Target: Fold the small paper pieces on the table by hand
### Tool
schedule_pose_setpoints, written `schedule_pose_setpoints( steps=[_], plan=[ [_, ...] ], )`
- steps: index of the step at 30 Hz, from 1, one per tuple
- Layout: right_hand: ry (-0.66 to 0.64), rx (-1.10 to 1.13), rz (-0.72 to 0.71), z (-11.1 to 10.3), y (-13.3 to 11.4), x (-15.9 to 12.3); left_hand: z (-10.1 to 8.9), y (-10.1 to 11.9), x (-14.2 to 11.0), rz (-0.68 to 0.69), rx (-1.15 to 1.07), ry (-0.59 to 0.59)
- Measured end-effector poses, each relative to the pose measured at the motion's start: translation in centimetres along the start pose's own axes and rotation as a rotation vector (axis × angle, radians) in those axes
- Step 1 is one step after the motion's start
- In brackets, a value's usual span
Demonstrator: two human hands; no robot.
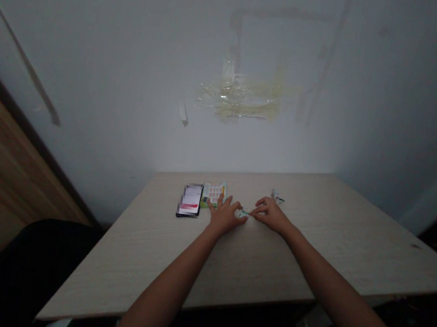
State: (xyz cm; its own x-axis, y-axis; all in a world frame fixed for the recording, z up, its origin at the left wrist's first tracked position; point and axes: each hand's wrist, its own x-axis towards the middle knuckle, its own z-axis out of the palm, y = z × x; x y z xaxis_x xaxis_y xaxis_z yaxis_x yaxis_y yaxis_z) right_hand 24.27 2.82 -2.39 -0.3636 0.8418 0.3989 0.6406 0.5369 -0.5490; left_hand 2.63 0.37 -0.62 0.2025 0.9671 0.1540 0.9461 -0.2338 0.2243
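Note:
A small, thin white-and-green piece (243,213), perhaps a bit of paper or wrapper, lies between my two hands over the table; its exact kind is too small to make out. My left hand (224,215) has the thumb and index finger at its left end, while the other fingers spread toward a colourful printed card or packet (214,191). From the right, my right hand (272,215) pinches the piece's other end between thumb and fingertips. Just beyond that hand rests a small crumpled, whitish bundle (276,195) with dark and reddish marks.
Left of the printed card lies a phone (190,201) with its screen lit. The pale wooden table (141,260) meets a wall (131,93) carrying old tape (246,100). A dark chair-like shape (40,258) stands by the table's left edge, near wooden boards (5,157).

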Motion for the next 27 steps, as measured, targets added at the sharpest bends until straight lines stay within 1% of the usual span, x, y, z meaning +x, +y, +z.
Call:
schedule_pose_setpoints(
  steps=[4,8,11,16,21,27],
  plan=[
    [0.015,0.014,0.022,0.1,0.4,0.2,0.0,0.0,0.0,0.0,0.006,-0.01],
    [0.02,0.12,0.092,0.2,1.1,0.5,0.0,0.0,-0.1,0.003,-0.012,-0.002],
    [-0.009,0.165,0.063,0.2,1.5,0.6,0.0,-0.2,-0.1,0.01,-0.021,0.003],
    [-0.011,0.085,0.049,0.3,1.2,0.5,-0.2,-0.2,-0.2,0.015,-0.014,0.008],
    [0.032,0.005,0.048,0.3,0.5,0.3,-0.4,0.0,-0.2,0.017,-0.003,-0.012],
    [0.086,-0.062,0.056,0.4,0.7,0.6,-0.3,-0.2,0.0,0.013,-0.017,-0.027]
  ],
)
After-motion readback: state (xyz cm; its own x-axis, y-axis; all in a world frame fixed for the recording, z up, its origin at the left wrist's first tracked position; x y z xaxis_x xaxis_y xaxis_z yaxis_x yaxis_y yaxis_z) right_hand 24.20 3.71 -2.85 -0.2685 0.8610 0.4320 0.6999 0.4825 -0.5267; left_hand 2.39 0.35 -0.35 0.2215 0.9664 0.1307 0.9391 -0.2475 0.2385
